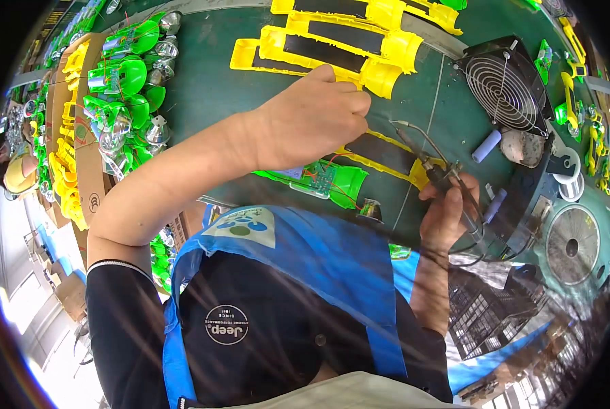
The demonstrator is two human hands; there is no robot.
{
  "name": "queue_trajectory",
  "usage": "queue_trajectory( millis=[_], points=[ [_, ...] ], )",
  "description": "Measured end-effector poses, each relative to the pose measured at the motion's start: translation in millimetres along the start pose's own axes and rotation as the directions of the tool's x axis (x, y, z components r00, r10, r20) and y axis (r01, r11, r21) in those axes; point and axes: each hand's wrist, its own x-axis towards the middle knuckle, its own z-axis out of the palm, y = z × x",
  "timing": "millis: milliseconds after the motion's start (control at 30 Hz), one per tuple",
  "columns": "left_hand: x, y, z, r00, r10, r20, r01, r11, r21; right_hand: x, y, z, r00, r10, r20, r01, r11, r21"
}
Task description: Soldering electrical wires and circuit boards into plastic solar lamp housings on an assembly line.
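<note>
My right hand (448, 208) is wrapped round a soldering iron (443, 178) with a thin metal feed tube beside its tip. The tip points up and left, over a yellow plastic shell (380, 155) with a dark panel. My left hand (315, 116) is closed, knuckles up, just below a row of yellow shells (325, 51); whatever its fingers hold is hidden. Beneath my left wrist lies a green plastic housing (346, 184) with a circuit board (318, 176) and thin red wires. A small shiny part (370, 209) sits at its right end.
A black fan with a wire guard (506, 88) stands at the back right. Near it are blue cylinders (486, 146), a solder spool (569, 178) and a larger green fan (572, 245). Green housings with reflectors (131, 75) are piled at the left beside a cardboard box (90, 143) of yellow parts.
</note>
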Motion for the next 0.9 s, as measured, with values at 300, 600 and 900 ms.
queue_trajectory(
  millis=[300,600,900],
  points=[
    [-2.0,-2.3,2.6,1.000,-0.001,-0.022,0.000,1.000,-0.009,13.7,-35.7,12.2,0.922,0.350,0.165,-0.304,0.920,-0.248],
    [-20.3,6.9,-11.0,0.956,-0.120,-0.269,0.066,0.977,-0.202,2.9,-11.1,-11.8,0.998,-0.065,0.019,0.066,0.993,-0.093],
    [-28.6,50.6,11.3,0.910,-0.125,-0.395,0.060,0.983,-0.174,21.0,10.3,28.3,0.986,-0.107,-0.130,0.107,0.994,-0.001]
  ],
)
